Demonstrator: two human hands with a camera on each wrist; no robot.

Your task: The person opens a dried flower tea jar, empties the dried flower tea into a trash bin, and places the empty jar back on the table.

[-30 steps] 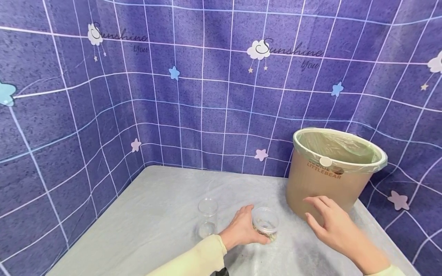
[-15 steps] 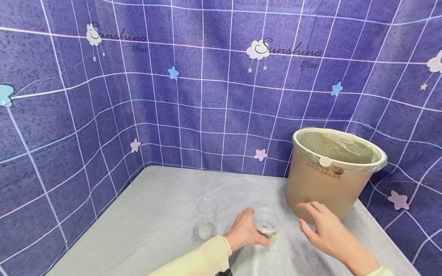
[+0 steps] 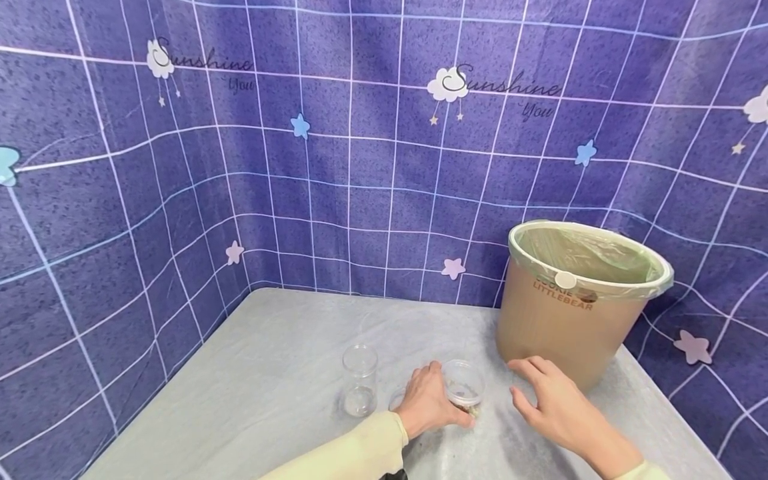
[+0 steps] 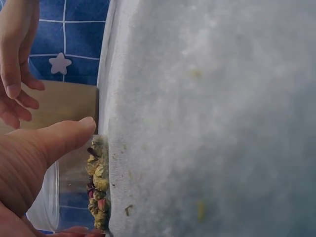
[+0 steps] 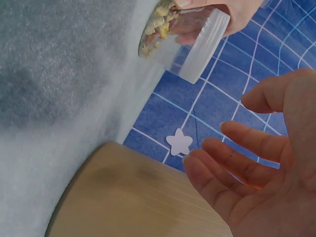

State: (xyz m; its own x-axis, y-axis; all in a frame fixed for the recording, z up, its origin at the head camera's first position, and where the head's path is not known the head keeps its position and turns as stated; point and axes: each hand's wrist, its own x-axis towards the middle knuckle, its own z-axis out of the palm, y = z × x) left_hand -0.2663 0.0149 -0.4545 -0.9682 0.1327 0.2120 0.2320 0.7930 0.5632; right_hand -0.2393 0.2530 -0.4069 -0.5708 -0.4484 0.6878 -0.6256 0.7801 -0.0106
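My left hand (image 3: pixel 429 403) grips a clear plastic jar (image 3: pixel 465 387) that stands upright on the grey tabletop, its thumb along the near side. Dried flower buds (image 4: pixel 100 185), yellowish with some dark red, fill the jar's bottom. A translucent lid (image 5: pixel 203 45) caps it, as the right wrist view shows. To the right of the jar, my right hand (image 3: pixel 552 407) hovers in front of the bin with loosely bent fingers and holds nothing. A second jar (image 3: pixel 360 377), clear and empty, stands left of my left hand.
A beige bin (image 3: pixel 561 327) with a thin green liner stands at the back right. Part of a clear round rim (image 3: pixel 396 399) shows behind my left wrist. Small yellow crumbs (image 4: pixel 201 210) lie on the tabletop (image 3: pixel 270 373). A purple-blue gridded curtain (image 3: pixel 372 167) surrounds the table.
My right hand has moved left and slightly down, closer to the jar. The left hand has shifted a little right around the jar, uncovering the clear rim behind the wrist.
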